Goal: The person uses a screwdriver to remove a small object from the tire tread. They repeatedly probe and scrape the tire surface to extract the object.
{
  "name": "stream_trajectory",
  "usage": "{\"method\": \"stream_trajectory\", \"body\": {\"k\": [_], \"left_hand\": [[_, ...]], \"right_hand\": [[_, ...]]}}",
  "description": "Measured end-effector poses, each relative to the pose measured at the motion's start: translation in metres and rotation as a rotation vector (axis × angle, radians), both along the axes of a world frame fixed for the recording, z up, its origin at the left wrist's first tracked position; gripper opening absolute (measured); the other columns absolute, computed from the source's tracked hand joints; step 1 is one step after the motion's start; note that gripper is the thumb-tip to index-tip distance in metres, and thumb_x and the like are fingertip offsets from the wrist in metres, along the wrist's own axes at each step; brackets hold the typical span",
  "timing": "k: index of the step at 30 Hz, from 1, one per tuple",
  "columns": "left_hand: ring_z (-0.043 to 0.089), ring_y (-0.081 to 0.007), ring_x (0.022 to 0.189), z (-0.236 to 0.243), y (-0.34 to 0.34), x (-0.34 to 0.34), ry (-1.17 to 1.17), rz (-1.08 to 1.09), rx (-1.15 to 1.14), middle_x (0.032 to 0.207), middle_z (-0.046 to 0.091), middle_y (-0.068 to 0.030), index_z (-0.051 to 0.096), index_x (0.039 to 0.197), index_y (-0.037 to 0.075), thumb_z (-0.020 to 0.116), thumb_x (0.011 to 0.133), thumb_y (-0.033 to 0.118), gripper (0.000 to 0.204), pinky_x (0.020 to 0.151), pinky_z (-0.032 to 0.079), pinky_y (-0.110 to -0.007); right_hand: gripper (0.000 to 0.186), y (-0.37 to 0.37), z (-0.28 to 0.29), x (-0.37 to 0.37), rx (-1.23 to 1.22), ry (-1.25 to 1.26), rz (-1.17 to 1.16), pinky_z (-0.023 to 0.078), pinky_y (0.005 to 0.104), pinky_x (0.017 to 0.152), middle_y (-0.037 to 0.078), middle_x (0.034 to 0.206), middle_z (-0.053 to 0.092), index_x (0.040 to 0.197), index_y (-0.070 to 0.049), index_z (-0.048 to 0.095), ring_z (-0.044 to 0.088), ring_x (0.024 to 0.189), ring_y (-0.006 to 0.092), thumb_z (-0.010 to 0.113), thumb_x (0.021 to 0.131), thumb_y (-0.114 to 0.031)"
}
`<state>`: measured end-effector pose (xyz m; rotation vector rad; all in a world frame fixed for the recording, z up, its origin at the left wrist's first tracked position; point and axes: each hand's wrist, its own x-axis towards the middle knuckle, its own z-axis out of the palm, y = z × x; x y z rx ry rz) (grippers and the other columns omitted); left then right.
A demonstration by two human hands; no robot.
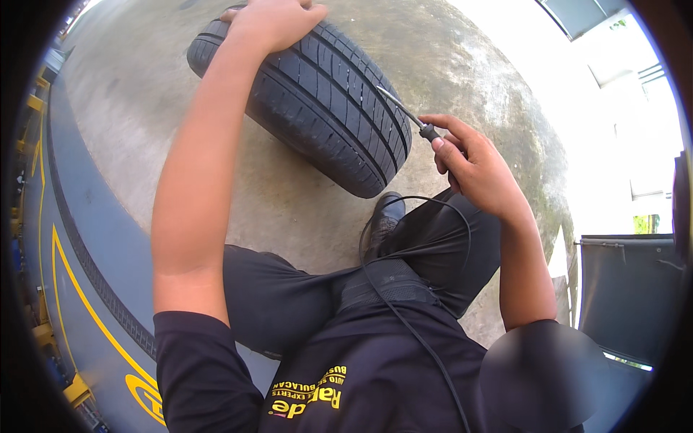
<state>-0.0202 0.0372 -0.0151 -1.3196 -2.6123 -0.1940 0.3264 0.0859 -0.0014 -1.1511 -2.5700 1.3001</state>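
A black car tire stands on its tread on the concrete in front of me, its grooved face turned up toward me. My left hand lies over its far upper part, fingers spread across the edge and gripping it; some fingertips are cut off by the frame. In my right hand is a screwdriver, its dark handle wrapped by my fingers and the index finger stretched along it. The thin metal shaft points left, and its tip meets the tread near a groove.
My bent legs and a dark shoe are close below the tire. A black cable runs down over my shirt. Grey flooring with yellow lines lies at left, and a dark panel stands at right.
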Motion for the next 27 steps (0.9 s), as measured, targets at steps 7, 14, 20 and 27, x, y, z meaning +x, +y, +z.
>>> {"method": "stream_trajectory", "body": {"k": [7, 14, 20, 27], "left_hand": [[0.046, -0.0381, 0.145, 0.023, -0.025, 0.003, -0.204, -0.136, 0.005, 0.146, 0.062, -0.014, 0.071, 0.13, 0.014, 0.051, 0.099, 0.041, 0.046, 0.118, 0.03, -0.07], [0.051, -0.0345, 0.139, 0.017, -0.027, 0.002, -0.166, -0.21, 0.094, 0.137, 0.066, -0.0115, 0.074, 0.12, 0.016, 0.054, 0.095, 0.043, 0.043, 0.115, 0.038, -0.061], [0.045, -0.0354, 0.145, 0.02, -0.024, 0.017, -0.157, -0.144, 0.078, 0.145, 0.062, -0.0109, 0.074, 0.124, 0.016, 0.052, 0.097, 0.045, 0.044, 0.118, 0.031, -0.069], [0.043, -0.0377, 0.146, 0.027, -0.014, 0.039, -0.165, -0.138, 0.05, 0.147, 0.061, -0.0109, 0.073, 0.127, 0.018, 0.052, 0.098, 0.046, 0.046, 0.119, 0.027, -0.073]], "right_hand": [[0.037, -0.028, -0.009, 0.017, 0.153, -0.01, 0.106, 0.053, 0.0437, 0.092, 0.019, 0.111, 0.075, 0.139, -0.013, 0.064, 0.071, 0.102, 0.0383, 0.06, 0.103, -0.019], [0.037, -0.045, -0.018, 0.03, 0.292, 0.039, 0.153, 0.053, 0.0464, 0.097, 0.015, 0.122, 0.074, 0.138, -0.015, 0.065, 0.069, 0.114, 0.0384, 0.06, 0.101, -0.018], [0.036, -0.043, -0.01, 0.034, 0.427, -0.035, 0.149, 0.057, 0.0452, 0.087, 0.014, 0.116, 0.076, 0.135, -0.015, 0.067, 0.071, 0.105, 0.0367, 0.058, 0.101, -0.016], [0.032, -0.031, 0.015, 0.022, 0.631, -0.16, 0.249, 0.058, 0.0452, 0.08, 0.016, 0.104, 0.077, 0.125, -0.012, 0.074, 0.073, 0.095, 0.0369, 0.056, 0.099, -0.013]]}}
